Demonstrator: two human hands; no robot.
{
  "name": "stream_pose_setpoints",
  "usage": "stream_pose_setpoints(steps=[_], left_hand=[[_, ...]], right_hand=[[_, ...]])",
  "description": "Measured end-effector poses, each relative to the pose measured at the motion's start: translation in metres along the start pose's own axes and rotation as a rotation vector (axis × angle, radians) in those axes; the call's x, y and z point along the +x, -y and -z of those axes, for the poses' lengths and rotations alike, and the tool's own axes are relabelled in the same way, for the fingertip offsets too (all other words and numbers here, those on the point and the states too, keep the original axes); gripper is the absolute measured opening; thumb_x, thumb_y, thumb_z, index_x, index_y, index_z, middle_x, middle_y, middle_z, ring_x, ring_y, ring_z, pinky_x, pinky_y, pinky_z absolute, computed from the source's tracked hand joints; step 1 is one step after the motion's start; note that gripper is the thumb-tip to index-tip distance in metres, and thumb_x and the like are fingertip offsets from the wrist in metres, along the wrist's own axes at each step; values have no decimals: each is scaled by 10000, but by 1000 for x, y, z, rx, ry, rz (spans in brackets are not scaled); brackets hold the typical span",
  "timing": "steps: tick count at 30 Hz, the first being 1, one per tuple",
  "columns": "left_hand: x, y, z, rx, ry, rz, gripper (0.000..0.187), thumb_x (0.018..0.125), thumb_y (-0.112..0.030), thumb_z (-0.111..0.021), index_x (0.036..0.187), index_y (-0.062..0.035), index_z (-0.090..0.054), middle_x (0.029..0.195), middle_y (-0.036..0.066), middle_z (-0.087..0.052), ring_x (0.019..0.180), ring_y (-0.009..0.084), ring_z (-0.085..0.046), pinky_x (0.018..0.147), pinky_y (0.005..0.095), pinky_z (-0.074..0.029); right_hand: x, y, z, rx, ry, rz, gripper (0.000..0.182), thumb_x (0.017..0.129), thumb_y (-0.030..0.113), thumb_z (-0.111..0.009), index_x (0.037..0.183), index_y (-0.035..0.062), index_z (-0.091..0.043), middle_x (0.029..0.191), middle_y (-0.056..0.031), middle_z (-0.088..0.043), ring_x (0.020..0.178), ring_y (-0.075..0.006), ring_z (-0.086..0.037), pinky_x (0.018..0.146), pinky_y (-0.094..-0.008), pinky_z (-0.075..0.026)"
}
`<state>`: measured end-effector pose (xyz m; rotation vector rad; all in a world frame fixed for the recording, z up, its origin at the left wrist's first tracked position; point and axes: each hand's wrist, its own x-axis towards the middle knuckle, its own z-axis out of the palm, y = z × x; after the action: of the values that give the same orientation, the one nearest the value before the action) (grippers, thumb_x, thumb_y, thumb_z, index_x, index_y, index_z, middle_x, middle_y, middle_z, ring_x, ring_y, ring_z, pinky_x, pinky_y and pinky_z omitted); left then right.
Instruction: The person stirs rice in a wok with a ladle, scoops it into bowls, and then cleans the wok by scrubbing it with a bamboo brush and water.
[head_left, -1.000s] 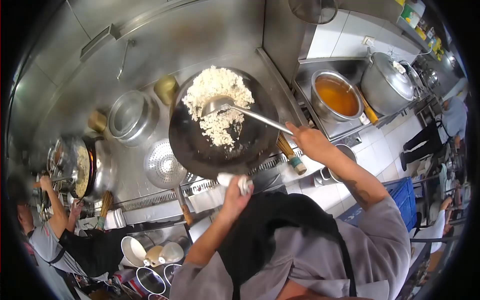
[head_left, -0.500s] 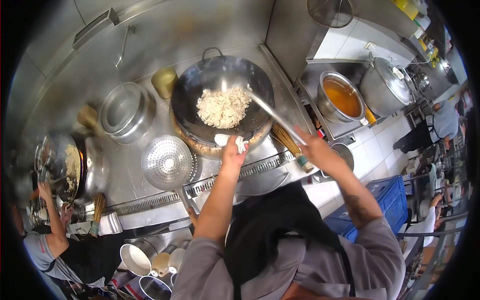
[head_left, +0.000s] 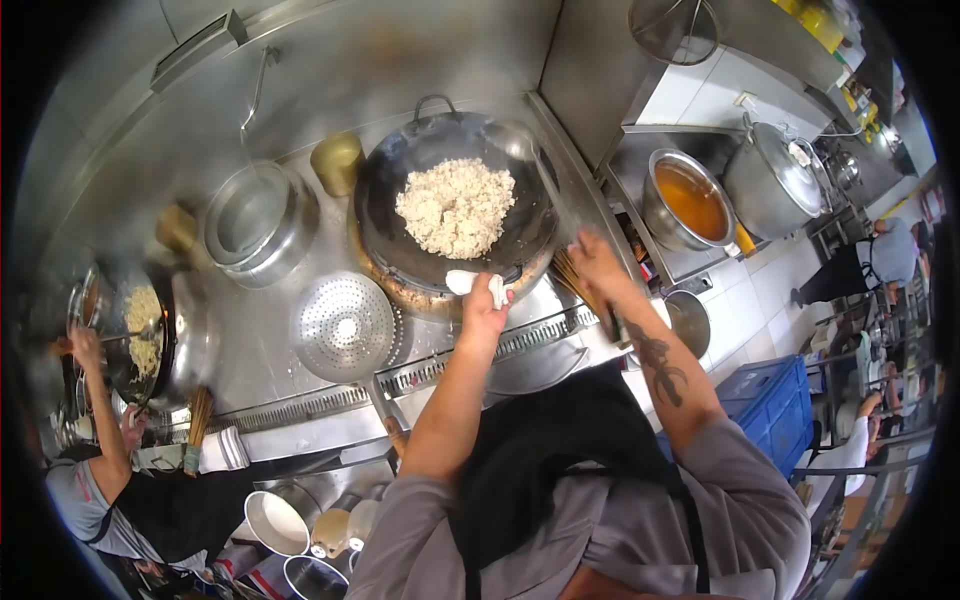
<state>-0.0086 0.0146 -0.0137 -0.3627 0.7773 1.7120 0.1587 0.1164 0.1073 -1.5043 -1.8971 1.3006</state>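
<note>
A large dark wok (head_left: 385, 195) sits on the burner with a mound of pale fried rice (head_left: 455, 207) in its middle. My left hand (head_left: 485, 318) is closed on a folded white cloth (head_left: 474, 285) at the wok's near rim. Slightly blurred, my right hand (head_left: 603, 272) grips the end of a long-handled ladle (head_left: 549, 180). The ladle's bowl rests by the wok's far right edge, apart from the rice. Beneath my right hand lies a bamboo brush (head_left: 566, 270), partly hidden by it.
Left of the wok are a perforated strainer (head_left: 345, 325), a steel pot (head_left: 250, 225) and a brass-coloured container (head_left: 337, 163). A pot of orange liquid (head_left: 690, 200) stands right. A co-worker (head_left: 125, 490) works at another wok far left. A blue crate (head_left: 770, 400) sits behind my right arm.
The ladle has moved from the rice to the wok's far right edge, and my right hand has shifted up and left. The rice lies more spread out. My left hand stays at the near rim.
</note>
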Motion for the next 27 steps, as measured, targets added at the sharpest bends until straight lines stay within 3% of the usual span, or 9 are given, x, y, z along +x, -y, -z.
stream_pose_setpoints(steps=[2, 8, 11, 13, 14, 16, 20, 25, 27], left_hand=[[-2, -1, -5, -10, -8, 19, 63, 856, -151, -574, 893, -107, -548, 776, 60, -588, 677, 203, -561, 519, 318, -463], [2, -1, -4, -15, -36, 33, 64, 859, -150, -573, 895, -105, -545, 769, 57, -579, 669, 200, -552, 520, 315, -459], [3, 1, -1, -35, -38, 23, 36, 854, -146, -570, 878, -122, -558, 781, 50, -594, 676, 191, -561, 512, 320, -465], [2, 0, 0, -47, -41, 26, 40, 855, -146, -570, 886, -125, -556, 781, 49, -593, 672, 192, -560, 502, 318, -460], [2, 0, -2, -53, -32, 32, 44, 856, -146, -570, 893, -128, -555, 780, 47, -592, 667, 193, -559, 491, 317, -455], [3, -4, -4, -59, -36, 33, 47, 857, -144, -570, 895, -125, -552, 778, 50, -591, 659, 194, -558, 481, 316, -452], [10, -2, 3, -36, 9, 23, 50, 856, -141, -571, 894, -120, -546, 770, 60, -587, 649, 201, -555, 470, 315, -446], [3, -5, -3, -17, -53, 25, 78, 831, -132, -586, 784, -70, -581, 706, 75, -592, 602, 212, -537, 496, 309, -461], [-4, 5, 2, -20, -12, -67, 90, 846, -139, -580, 781, -77, -581, 707, 58, -592, 610, 201, -539, 501, 303, -455]], right_hand=[[2, -31, -24, 224, 220, -117, 252, 948, 192, -532, 1139, 28, -533, 602, -14, -494, 390, -92, -457, 332, -274, -382], [-41, 30, 11, 232, 495, -176, 288, 950, 157, -518, 1216, 50, -537, 633, 0, -499, 408, -72, -468, 355, -240, -377], [-61, 40, 40, -68, 447, 154, 328, 941, 155, -535, 1248, 40, -520, 666, -65, -566, 498, -174, -580, 450, -311, -463], [-64, 22, 50, -443, 87, 778, 342, 928, 173, -547, 1230, 15, -516, 738, -173, -625, 676, -331, -648, 607, -426, -514], [-58, 18, 49, -440, 98, 784, 342, 928, 173, -547, 1230, 15, -516, 738, -173, -625, 676, -331, -648, 607, -426, -514], [-50, 15, 45, -756, 296, 400, 350, 918, 180, -541, 1215, -4, -521, 872, -274, -635, 866, -442, -620, 755, -514, -486], [1, 13, 37, -734, 291, 517, 372, 916, 187, -539, 1223, -25, -524, 938, -297, -631, 864, -432, -630, 765, -504, -491], [-20, 6, 115, -525, 347, 856, 425, 914, 180, -557, 1273, -38, -494, 940, -301, -631, 868, -439, -628, 759, -484, -502], [-12, 4, 101, -684, 440, 647, 426, 916, 181, -558, 1279, -33, -495, 971, -304, -626, 894, -432, -628, 781, -468, -502]])
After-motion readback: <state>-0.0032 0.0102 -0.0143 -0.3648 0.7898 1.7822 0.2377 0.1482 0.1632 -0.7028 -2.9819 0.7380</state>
